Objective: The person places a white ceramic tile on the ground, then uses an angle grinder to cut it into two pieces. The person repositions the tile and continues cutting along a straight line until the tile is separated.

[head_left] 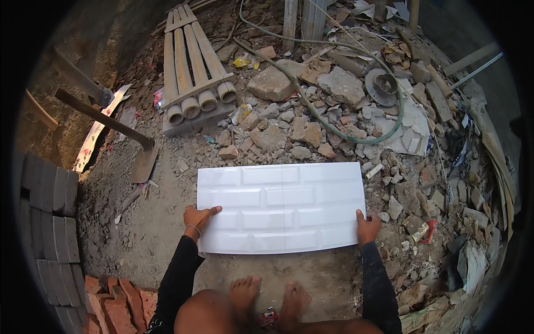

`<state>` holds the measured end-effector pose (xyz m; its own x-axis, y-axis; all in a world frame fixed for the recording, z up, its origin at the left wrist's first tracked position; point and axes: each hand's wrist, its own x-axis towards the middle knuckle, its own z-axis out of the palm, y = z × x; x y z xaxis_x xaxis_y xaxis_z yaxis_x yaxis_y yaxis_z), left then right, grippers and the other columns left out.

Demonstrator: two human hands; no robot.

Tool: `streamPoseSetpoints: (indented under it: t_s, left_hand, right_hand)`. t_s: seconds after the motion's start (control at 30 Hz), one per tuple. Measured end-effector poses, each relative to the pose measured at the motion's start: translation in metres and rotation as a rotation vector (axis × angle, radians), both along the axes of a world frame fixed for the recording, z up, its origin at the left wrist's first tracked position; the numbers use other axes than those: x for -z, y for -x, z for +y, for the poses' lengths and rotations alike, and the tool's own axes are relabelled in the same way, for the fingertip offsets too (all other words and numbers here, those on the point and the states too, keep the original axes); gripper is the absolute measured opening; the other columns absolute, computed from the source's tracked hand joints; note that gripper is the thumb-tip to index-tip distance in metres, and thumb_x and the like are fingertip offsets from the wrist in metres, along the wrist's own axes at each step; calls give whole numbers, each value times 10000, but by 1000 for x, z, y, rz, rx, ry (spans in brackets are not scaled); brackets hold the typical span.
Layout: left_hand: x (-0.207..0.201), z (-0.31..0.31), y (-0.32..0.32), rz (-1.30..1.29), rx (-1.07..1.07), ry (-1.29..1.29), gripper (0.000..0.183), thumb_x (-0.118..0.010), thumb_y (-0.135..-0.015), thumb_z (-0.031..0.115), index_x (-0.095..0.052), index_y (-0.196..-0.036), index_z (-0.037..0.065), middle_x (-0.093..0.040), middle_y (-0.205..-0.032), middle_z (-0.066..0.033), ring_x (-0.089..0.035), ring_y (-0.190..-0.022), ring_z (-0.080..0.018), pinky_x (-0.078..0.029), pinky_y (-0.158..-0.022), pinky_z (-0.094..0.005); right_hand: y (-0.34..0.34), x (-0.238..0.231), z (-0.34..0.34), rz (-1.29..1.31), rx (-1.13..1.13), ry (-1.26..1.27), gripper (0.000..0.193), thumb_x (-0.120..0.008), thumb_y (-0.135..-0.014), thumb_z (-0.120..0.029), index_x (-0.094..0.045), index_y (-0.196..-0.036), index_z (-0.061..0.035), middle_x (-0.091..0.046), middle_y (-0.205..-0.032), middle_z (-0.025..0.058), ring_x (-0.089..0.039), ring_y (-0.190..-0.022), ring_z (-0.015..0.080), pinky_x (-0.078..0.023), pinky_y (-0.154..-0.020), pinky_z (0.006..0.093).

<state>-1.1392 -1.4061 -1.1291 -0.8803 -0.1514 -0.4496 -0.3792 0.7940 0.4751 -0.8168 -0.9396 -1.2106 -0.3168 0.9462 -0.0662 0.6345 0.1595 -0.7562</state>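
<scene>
A glossy white wall tile with a raised brick pattern lies broadside in front of me, over the dusty ground. A thin line runs down its middle. My left hand is closed on its left edge, the thumb on the face and the other fingers mostly hidden beneath. At the right edge my right hand grips in the same way, thumb on top. Whether the tile touches the ground cannot be made out. My bare feet are just below its near edge.
Broken concrete and stone rubble spreads beyond the tile and along the right. A green hose loops across it. To the left are a hoe, stacked grey blocks and red bricks. Several pipes lie at the back left.
</scene>
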Motion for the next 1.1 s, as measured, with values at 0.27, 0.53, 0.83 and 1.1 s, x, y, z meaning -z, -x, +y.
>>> streamPoseSetpoints:
  t_s: [0.27,0.53,0.83,1.1]
  left_hand:
    - [0,-7,-24,-80,-2,30,905,-992,-573,500,-665,-1070,-181,-744,-986,-289,-769,-849,-377,-624,-817,-421]
    - [-10,10,-14,20,-113,-92,964,-975,-635,461,-580,-1189,-222,-666,-1233,-353,-703,-1130,-410,-549,-1021,-440]
    - [4,66,-63,404,911,313,849,-557,-988,551,-290,-1685,148,-202,-1753,-172,-150,-1618,-414,-48,-1291,-608]
    - [12,96,-91,490,989,165,911,-617,-960,498,-292,-1648,-4,-297,-1717,-191,-193,-1613,-385,-53,-1293,-591]
  right_hand:
    - [4,-13,5,-56,37,-19,444,-885,-822,-326,-634,-816,40,-624,-758,107,-580,-690,218,-486,-649,404]
    - [31,-59,-1,-287,-204,-348,608,-824,-864,-427,-654,-1234,25,-642,-1188,250,-611,-1105,388,-488,-964,492]
    - [84,-59,-38,-394,-749,-531,671,-516,-1056,-505,-363,-1659,-253,-268,-1734,152,-229,-1597,398,-129,-1286,583]
    - [63,-83,-49,-562,-772,-413,713,-464,-1073,-556,-309,-1676,-209,-221,-1731,221,-190,-1603,422,-117,-1297,569]
